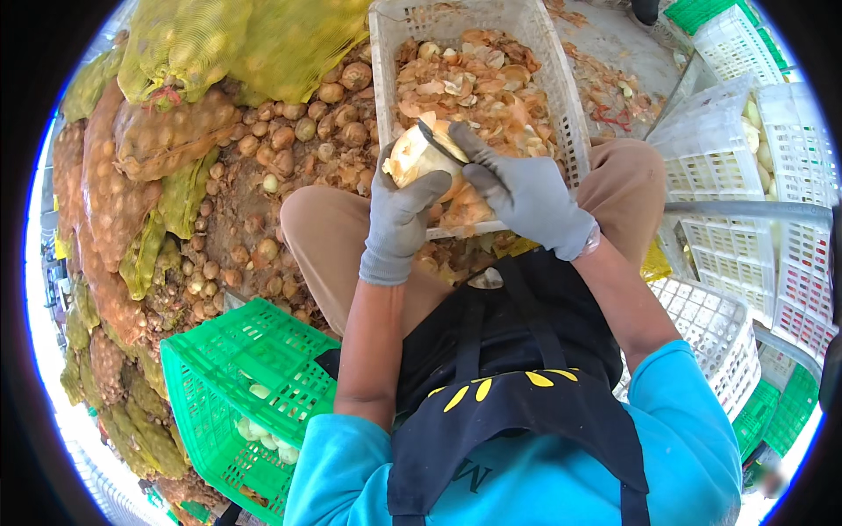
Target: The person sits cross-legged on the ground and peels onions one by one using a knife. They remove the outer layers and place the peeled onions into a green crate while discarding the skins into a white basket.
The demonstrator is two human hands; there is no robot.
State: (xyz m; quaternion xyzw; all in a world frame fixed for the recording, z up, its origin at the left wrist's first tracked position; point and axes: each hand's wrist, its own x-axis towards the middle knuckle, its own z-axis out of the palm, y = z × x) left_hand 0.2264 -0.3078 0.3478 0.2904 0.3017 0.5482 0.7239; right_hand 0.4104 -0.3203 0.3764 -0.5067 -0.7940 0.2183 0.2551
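My left hand [401,220], in a grey work glove, grips a partly peeled onion [418,158] with the thumb across its near side. White flesh shows on it, and brown papery skin still clings to parts. In my right hand [536,197], also gloved, is a small dark-edged tool [439,144], perhaps a peeling knife, lying against the onion's upper right side. Its handle is hidden by the fingers. Both hands are over the near end of a white plastic crate [579,141], which stands between my knees and holds loose onion skins [467,85].
Unpeeled onions [283,138] lie on the floor to the left, beside filled mesh sacks [177,125]. A green crate [250,355] at my left side holds peeled onions [266,440]. White crates [707,141] are stacked at the right near a metal bar [746,210].
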